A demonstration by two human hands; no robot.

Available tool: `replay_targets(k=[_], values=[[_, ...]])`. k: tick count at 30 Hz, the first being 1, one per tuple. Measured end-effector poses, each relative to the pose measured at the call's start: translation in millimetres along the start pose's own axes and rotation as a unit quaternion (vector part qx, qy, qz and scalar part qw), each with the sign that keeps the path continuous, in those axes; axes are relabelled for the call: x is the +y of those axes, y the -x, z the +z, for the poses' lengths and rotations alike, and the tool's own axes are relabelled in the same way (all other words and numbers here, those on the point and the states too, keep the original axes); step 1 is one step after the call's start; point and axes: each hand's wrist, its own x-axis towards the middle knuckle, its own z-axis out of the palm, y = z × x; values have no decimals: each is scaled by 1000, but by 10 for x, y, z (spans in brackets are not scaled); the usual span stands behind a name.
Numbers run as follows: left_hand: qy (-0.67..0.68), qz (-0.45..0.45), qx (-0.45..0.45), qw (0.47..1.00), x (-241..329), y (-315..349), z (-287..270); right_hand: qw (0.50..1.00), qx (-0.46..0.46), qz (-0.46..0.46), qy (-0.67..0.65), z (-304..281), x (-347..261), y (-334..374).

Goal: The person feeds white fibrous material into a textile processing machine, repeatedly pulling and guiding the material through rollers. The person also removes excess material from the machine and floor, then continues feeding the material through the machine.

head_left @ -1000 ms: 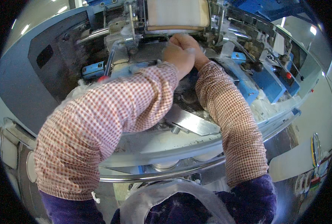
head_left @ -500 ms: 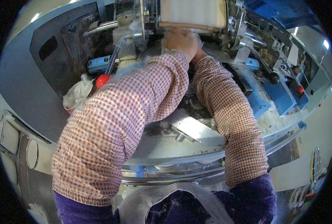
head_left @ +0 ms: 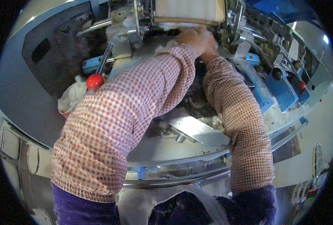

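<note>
Both my arms, in red-and-white checked sleeves, reach far into a grey machine. My left hand (head_left: pixel 189 36) and my right hand (head_left: pixel 208 44) are pressed together just under a cream-coloured roll (head_left: pixel 191 9) at the top of the view. White fibre (head_left: pixel 170 26) lies along the roll's lower edge, right by my fingers. My fingers are curled and turned away, so what they grip is hidden.
A lever with a red ball knob (head_left: pixel 95 80) stands left of my left arm, beside a wad of white cloth (head_left: pixel 71 97). A flat metal plate (head_left: pixel 196 129) lies between my arms. Blue machine parts (head_left: pixel 282 86) and loose fibre sit at the right. A curved chrome rail (head_left: pixel 174 176) runs in front.
My hands have moved farther in and up toward the cream roll. The red knob and the white cloth at the left have come into view.
</note>
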Motion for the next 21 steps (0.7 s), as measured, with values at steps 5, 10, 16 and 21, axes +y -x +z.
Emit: replay_targets(k=[5,10,16,21], values=[[-8,-14,-97,995,130,-141,232,981,36,-4,190,-340,96,108],[-27,3,26,999,15,-76,316,993,-47,-78,73,-207,201,67],[-78,-70,70,992,-147,-98,91,982,-59,-137,114,432,109,-295],[-146,-18,95,985,-217,-126,-98,979,-80,-186,8,718,264,-528]])
